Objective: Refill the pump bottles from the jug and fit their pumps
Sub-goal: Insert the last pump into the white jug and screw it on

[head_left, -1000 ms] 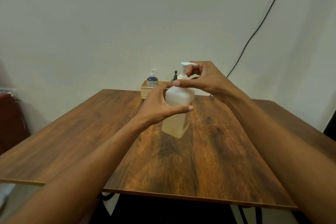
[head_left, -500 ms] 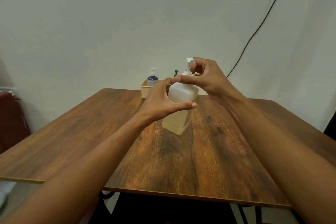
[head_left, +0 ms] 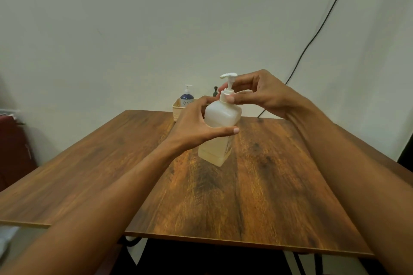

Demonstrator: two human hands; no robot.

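Observation:
A square translucent white pump bottle (head_left: pixel 221 118) with pale liquid in its lower part is held above the wooden table (head_left: pixel 257 185), tilted slightly. My left hand (head_left: pixel 194 126) grips its body from the left. The fingers and thumb of my right hand (head_left: pixel 257 94) pinch the white pump collar (head_left: pixel 226 95) at the bottle's neck; the pump head points left. The jug is not in view.
A small cream basket (head_left: pixel 177 108) stands at the table's far edge against the wall, holding a blue pump bottle (head_left: pixel 186 97) and a dark pump top (head_left: pixel 215 90). A black cable (head_left: pixel 312 35) runs down the wall at the right. A dark red object (head_left: pixel 13 145) sits at the left.
The pump head has turned from pointing right to pointing left while my right hand stayed on the collar. The bottle has risen a little and tilted in my left hand.

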